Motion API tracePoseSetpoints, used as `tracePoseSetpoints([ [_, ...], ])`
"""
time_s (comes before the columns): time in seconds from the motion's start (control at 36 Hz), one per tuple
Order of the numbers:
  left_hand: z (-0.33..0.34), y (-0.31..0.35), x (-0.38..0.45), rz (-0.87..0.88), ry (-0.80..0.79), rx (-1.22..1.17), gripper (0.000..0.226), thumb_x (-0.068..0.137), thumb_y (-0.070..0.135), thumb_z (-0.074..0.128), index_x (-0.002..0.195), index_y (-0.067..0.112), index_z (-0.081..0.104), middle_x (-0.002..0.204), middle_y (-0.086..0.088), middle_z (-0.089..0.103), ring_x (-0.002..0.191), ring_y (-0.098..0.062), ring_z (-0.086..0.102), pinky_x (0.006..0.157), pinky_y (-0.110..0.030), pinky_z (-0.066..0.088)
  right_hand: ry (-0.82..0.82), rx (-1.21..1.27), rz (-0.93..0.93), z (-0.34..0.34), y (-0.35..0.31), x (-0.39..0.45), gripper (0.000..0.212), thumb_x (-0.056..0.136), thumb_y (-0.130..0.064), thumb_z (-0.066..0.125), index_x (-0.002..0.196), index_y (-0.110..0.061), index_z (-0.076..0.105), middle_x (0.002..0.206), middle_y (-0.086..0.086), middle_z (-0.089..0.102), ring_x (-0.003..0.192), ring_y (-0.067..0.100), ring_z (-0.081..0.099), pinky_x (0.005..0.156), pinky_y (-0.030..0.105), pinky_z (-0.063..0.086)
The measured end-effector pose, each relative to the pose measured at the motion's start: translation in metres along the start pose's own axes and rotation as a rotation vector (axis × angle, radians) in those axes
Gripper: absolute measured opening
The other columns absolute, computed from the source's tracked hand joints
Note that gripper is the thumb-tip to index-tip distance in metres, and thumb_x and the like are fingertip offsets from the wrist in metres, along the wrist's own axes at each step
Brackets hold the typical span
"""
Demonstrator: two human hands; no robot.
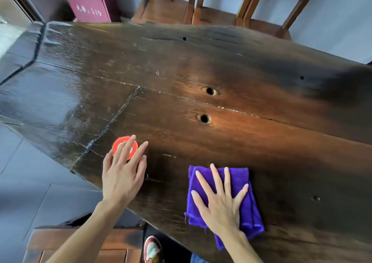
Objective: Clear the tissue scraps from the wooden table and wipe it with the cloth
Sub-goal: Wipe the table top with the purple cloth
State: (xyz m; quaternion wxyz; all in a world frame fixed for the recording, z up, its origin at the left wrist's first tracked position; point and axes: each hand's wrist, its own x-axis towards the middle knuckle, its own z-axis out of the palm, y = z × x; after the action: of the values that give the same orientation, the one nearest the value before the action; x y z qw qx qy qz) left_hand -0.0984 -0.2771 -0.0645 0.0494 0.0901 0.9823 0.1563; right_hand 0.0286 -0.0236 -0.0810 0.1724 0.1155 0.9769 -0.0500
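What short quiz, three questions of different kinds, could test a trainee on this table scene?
1. True or false: the right hand lies flat with spread fingers on the purple cloth.
2. Which thing is under the fingertips of the left hand? A) a blue cup B) a round red sticker C) a spoon
3. Fill in: the cloth lies on the wooden ___.

Key: 1 true; 2 B; 3 table.
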Motion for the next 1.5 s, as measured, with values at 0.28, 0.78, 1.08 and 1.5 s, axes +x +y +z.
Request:
tracePoseSetpoints([
  [0.28, 0.027, 0.034, 0.061, 0.008, 0.003, 0.035, 0.052, 0.106, 0.053, 0.021, 0.156, 0.044, 0.034, 0.17, 0.007, 0.022, 0.154, -0.023, 0.027, 0.124, -0.053, 0.017, 0.134, -0.03, -0.246, -0.041, -0.017, 0.15, 0.061, 0.096, -0.075, 0.015, 0.153, -0.055, 0.017, 0.169, -0.009, 0.01, 0.156, 0.03, 0.001, 0.106, 0.082, 0.0],
  [0.78, 0.035, 0.06, 0.151, -0.095, 0.052, 0.164, 0.053, 0.106, 0.051, 0.022, 0.158, 0.045, 0.03, 0.172, 0.007, 0.013, 0.158, -0.023, 0.018, 0.127, -0.053, 0.01, 0.223, 0.013, -0.382, -0.132, -0.048, 0.435, 0.064, 0.09, -0.08, 0.009, 0.151, -0.059, 0.009, 0.169, -0.01, 0.007, 0.155, 0.031, -0.005, 0.104, 0.083, -0.008],
  [1.08, 0.035, 0.082, 0.113, -0.108, -0.007, 0.113, 0.054, 0.106, 0.054, 0.017, 0.159, 0.045, 0.026, 0.172, 0.008, 0.008, 0.159, -0.021, 0.013, 0.127, -0.053, 0.008, 0.193, -0.031, -0.4, -0.109, -0.025, 0.377, 0.065, 0.093, -0.076, 0.013, 0.154, -0.054, 0.006, 0.17, -0.008, 0.003, 0.155, 0.033, -0.006, 0.103, 0.085, -0.005],
  [1.5, 0.037, 0.138, 0.024, 0.036, -0.055, 0.015, 0.052, 0.105, 0.051, 0.023, 0.156, 0.046, 0.034, 0.172, 0.008, 0.015, 0.157, -0.021, 0.02, 0.125, -0.052, 0.014, 0.155, -0.015, -0.221, -0.032, 0.073, 0.122, 0.062, 0.098, -0.074, 0.019, 0.155, -0.051, 0.017, 0.17, -0.006, 0.009, 0.156, 0.032, 0.002, 0.105, 0.083, 0.003],
])
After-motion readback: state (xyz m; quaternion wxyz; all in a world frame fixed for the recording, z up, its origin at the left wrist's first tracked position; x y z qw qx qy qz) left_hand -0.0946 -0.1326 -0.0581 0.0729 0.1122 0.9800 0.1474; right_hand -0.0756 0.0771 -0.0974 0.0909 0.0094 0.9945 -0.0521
